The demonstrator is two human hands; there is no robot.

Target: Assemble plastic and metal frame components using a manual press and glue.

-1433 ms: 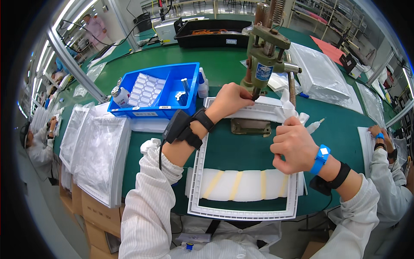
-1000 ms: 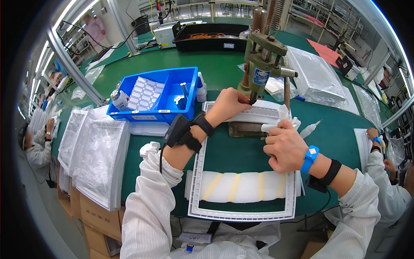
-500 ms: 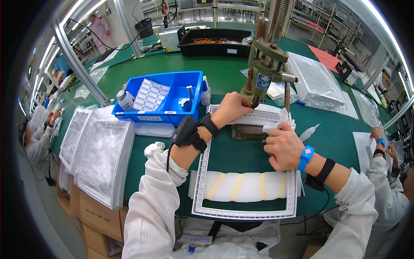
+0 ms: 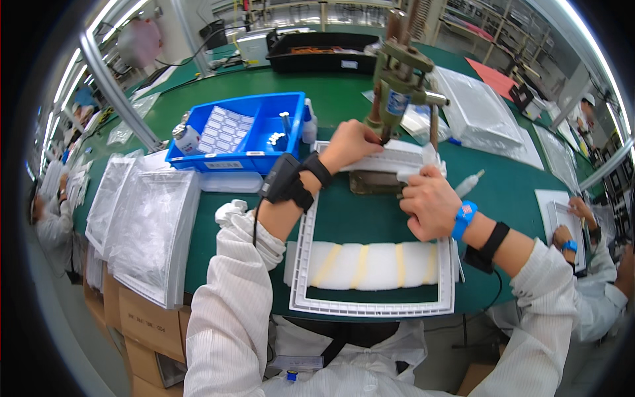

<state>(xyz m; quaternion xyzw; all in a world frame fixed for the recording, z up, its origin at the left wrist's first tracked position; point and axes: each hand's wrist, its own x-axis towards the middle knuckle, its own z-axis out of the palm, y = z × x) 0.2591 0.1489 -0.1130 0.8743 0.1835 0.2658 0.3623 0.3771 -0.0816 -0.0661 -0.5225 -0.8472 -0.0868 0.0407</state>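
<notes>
My left hand [image 4: 354, 143] is closed in a pinch at the lower tip of the green bench press [image 4: 395, 83]; whatever its fingertips hold is hidden. Across the press's base [image 4: 370, 182] lies the far side of a white rectangular plastic frame [image 4: 370, 307], whose near side reaches toward me. Closed too, my right hand [image 4: 431, 206] grips a crumpled white wipe [image 4: 430, 156] beside the frame's far right corner. Inside the frame's near part shows a white foam strip [image 4: 344, 266] with yellow bands.
A blue divided bin [image 4: 264, 161] with labels and small metal parts stands left of the press, beside a white bottle [image 4: 309, 124]. Bagged frames [image 4: 155, 238] are stacked left. A small dropper bottle [image 4: 468, 184] lies right. Behind are a black tray [image 4: 317, 63] and wrapped panels [image 4: 479, 109].
The whole scene sits a little higher in the picture as my head tilts. Both my hands keep their places at the press and frame. A co-worker's hands at the right have shifted.
</notes>
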